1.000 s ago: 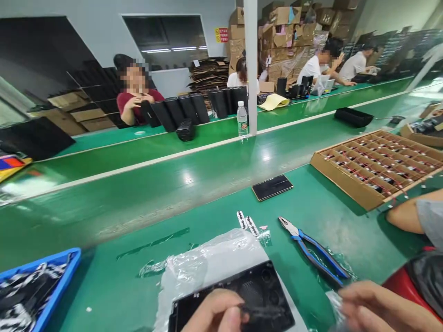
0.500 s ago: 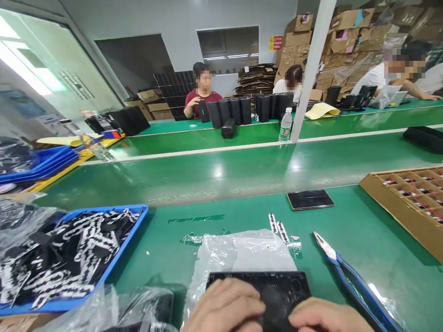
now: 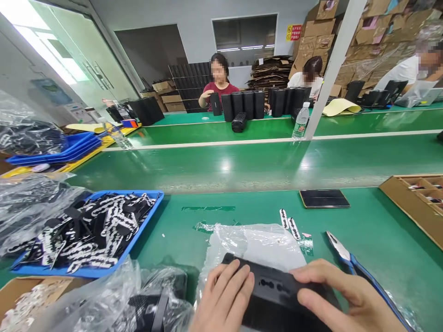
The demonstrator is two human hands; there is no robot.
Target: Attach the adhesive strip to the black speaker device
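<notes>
My left hand and my right hand both grip a black plastic speaker housing at the bottom centre. Its side with small oval holes faces me. It lies over a clear plastic bag on the green table. Blue-handled pliers lie just right of my right hand. Two small black-and-white strips rest beyond the bag.
A blue tray of black-and-white strips sits at the left, with bagged black parts in front. A phone lies ahead, a cardboard divider box at the right. Beyond the conveyor, people sit by black speakers and a water bottle.
My head turned left, bringing the blue tray and bags into view. The housing has been turned from lying flat with its grille up to showing its side, with both hands on it.
</notes>
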